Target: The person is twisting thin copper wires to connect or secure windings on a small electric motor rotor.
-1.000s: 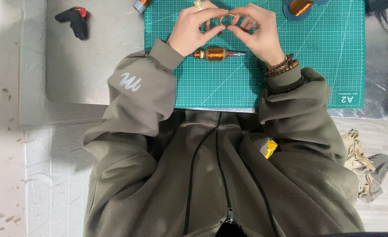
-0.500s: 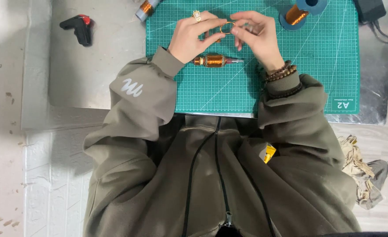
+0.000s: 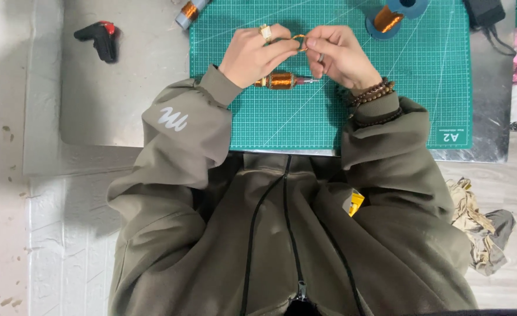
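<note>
Both hands pinch a small ring (image 3: 298, 40): left hand (image 3: 252, 55) at 9 o'clock, right hand (image 3: 340, 55) at 3. Coil (image 3: 282, 81) at 6, on mat (image 3: 387, 105).

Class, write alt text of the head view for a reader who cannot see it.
Two hands, left hand and right hand, pinch a small ring over a green cutting mat. A copper wire coil lies beneath them; a blue copper wire spool sits farther back.

A black tool (image 3: 98, 40) lies left of the green cutting mat (image 3: 422, 88); crumpled cloth (image 3: 481, 231) right.
</note>
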